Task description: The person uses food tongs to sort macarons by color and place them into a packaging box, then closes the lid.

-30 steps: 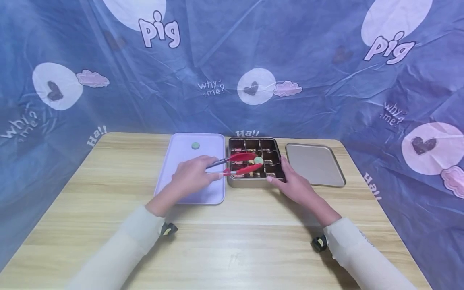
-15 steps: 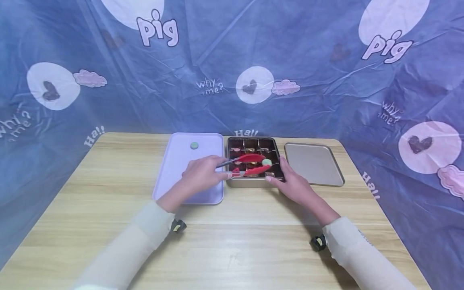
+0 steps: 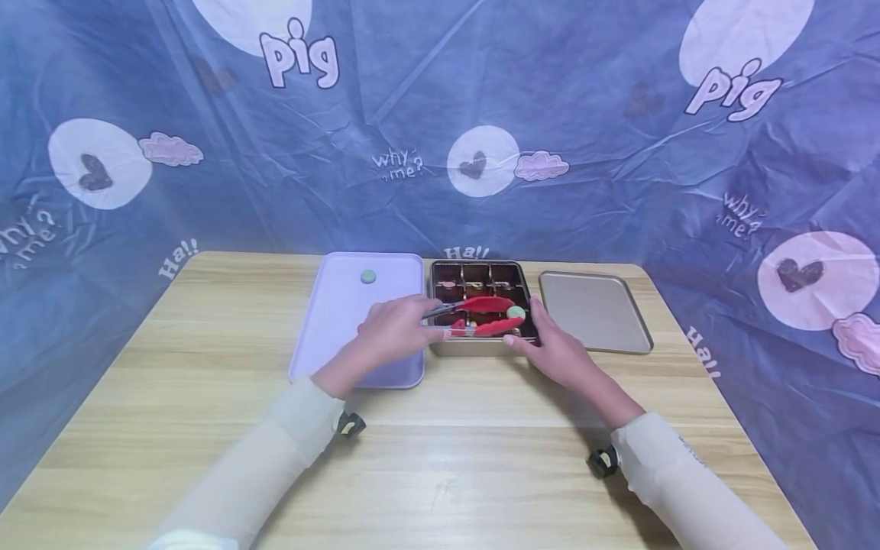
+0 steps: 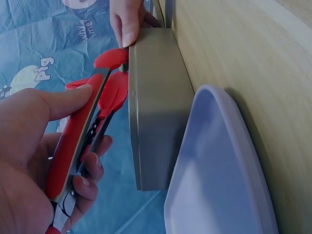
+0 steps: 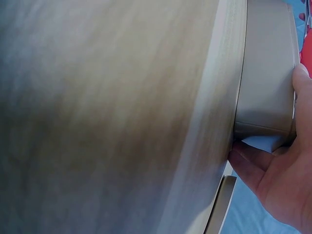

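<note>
My left hand grips a pair of red-tipped metal tongs; in the left wrist view the thumb presses along the red handle of the tongs. Between the tips sits a small round green piece, over the right-hand front part of a divided tin box. Small pinkish and golden bits show in some of its dark compartments. My right hand holds the box at its front right corner, thumb at the near rim and fingers along the right side, as the right wrist view also shows the box.
A lilac tray lies left of the box, with another round green piece near its far end. Right of the box lies a flat metal lid. Behind the wooden table hangs a blue printed cloth.
My left hand has moved right, carrying the tongs and the green piece across the box toward its right side. The right hand stays at the box corner.
</note>
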Tool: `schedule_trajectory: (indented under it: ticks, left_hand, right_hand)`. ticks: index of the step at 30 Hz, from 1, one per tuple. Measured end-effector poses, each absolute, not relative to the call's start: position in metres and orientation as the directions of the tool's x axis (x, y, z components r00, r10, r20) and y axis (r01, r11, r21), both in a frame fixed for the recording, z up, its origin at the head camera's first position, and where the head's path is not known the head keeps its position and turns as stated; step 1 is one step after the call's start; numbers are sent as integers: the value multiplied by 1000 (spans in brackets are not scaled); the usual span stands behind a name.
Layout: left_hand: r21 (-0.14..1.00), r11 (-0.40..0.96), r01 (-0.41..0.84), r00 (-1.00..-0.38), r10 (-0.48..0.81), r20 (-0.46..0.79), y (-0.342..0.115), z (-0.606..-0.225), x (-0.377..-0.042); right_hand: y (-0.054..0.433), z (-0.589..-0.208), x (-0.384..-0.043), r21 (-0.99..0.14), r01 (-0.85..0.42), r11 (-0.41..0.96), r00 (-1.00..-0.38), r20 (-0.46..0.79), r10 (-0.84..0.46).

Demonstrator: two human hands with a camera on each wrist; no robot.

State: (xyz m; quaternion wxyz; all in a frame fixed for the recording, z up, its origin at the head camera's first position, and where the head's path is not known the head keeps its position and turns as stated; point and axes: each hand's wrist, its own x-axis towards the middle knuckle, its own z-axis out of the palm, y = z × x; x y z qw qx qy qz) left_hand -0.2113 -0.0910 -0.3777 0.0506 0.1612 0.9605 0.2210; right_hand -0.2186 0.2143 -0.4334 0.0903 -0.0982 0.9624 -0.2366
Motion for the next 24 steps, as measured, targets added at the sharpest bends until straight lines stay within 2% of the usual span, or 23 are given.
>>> schedule_trajectory:
  ticks: [24]
  left_hand:
    - [444,859,255,-949,311,-56,-100,-378,-210]
  right_hand:
    - [213,-436,-220,-489,-130,863,-966,-133,-221]
